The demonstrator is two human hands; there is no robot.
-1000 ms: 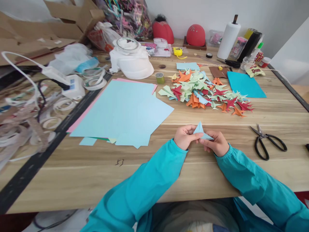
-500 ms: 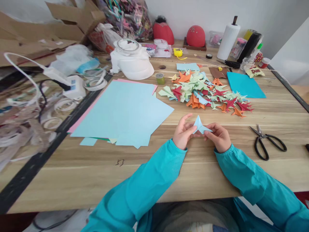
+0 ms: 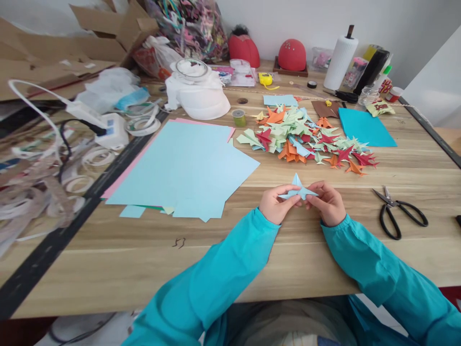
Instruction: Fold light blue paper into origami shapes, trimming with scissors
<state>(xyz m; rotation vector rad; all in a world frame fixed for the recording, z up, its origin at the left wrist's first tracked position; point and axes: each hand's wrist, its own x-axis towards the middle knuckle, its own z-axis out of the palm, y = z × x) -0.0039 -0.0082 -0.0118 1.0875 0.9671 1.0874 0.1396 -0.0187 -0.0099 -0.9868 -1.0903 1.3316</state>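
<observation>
A small light blue folded paper piece (image 3: pixel 298 189) is held just above the wooden table (image 3: pixel 144 250) between both hands. My left hand (image 3: pixel 275 205) pinches its left side with fingers closed. My right hand (image 3: pixel 327 203) pinches its right side, fingers curled. Both arms wear teal sleeves. A stack of light blue and pink paper sheets (image 3: pixel 180 166) lies to the left of the hands. Beyond the hands sits a pile of several folded paper figures (image 3: pixel 306 139) in green, orange, red and blue.
Black scissors (image 3: pixel 399 214) lie to the right of my hands. A teal sheet (image 3: pixel 365 127) lies at the back right. A paper towel roll (image 3: pixel 340 56), bottles, red domes (image 3: pixel 291 53), white cloth with a glass bowl (image 3: pixel 196 91), tape rolls (image 3: pixel 142 125) and cardboard crowd the back and left.
My left hand, briefly opened with fingers raised half a second ago, has closed again on the paper piece. The piece now lies flatter between both hands.
</observation>
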